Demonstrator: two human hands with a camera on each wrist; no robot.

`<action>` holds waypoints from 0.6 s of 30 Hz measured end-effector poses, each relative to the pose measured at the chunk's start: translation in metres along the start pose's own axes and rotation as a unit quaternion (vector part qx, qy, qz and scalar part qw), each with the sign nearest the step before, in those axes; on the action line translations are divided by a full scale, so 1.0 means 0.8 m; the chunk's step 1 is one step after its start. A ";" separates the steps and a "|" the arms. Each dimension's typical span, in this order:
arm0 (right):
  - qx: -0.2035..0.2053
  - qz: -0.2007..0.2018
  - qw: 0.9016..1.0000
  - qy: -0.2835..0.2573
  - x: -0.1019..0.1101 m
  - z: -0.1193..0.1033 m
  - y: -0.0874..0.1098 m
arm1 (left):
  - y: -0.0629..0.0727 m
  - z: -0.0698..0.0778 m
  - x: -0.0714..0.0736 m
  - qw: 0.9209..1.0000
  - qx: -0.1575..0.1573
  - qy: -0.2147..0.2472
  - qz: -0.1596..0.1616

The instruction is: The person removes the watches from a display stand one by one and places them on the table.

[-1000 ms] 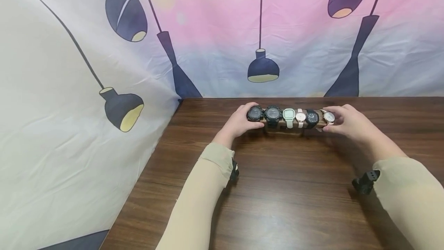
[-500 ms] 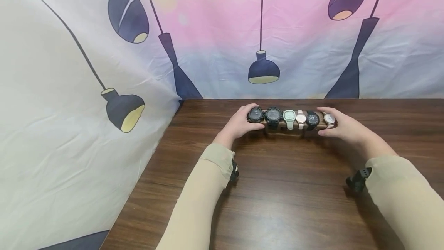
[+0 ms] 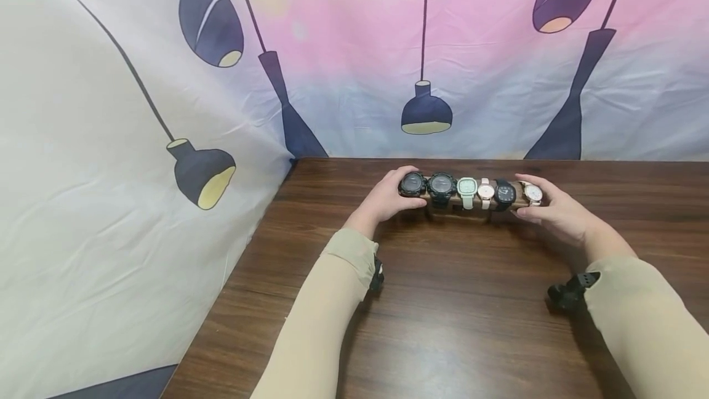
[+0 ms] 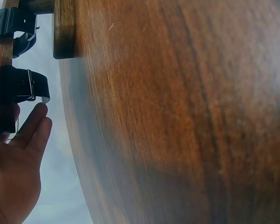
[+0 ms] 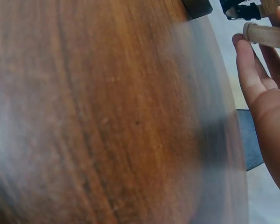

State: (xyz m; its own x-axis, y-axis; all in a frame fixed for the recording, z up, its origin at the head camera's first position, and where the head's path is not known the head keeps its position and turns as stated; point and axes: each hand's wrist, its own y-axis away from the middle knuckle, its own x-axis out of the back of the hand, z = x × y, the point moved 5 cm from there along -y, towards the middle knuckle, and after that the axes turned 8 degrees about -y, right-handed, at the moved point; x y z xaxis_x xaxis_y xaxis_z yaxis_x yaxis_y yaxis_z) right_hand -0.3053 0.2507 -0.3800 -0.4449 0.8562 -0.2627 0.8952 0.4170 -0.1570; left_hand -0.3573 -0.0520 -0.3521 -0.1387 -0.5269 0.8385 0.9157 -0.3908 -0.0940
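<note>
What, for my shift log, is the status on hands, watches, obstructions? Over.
Left hand round the wooden stand's left end. Right hand round its right end. Six watches in a row on top. No obstruction seen.

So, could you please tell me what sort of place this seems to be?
Probably a staged indoor recording spot: a lamp-print fabric backdrop behind a wood-grain table, and a row of watches near its far edge.

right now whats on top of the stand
On the stand, from left: two round black watches, a mint watch, a small pale watch, a square black watch, a white watch. What lies beneath them is covered; the left hand and right hand partly hide the stand's ends.
</note>
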 end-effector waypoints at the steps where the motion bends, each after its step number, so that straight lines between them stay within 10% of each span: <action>1: 0.001 0.000 1.000 -0.009 0.000 0.000 0.001 | 0.000 0.000 0.000 1.000 0.001 0.000 -0.001; 10: 0.019 0.026 0.999 -0.006 0.006 -0.005 0.011 | 0.000 0.001 -0.002 1.000 -0.001 0.006 -0.004; 18: 0.001 0.113 0.965 0.237 0.022 -0.016 0.021 | 0.000 -0.001 -0.001 1.000 0.002 -0.006 -0.002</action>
State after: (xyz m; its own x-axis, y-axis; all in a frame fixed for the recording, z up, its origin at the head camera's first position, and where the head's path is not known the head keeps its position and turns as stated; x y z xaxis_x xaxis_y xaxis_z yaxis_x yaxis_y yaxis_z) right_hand -0.2977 0.2767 -0.3754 -0.1763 0.9689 0.1736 0.9679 0.2028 -0.1487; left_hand -0.3573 -0.0525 -0.3534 -0.1375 -0.5162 0.8453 0.9165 -0.3900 -0.0892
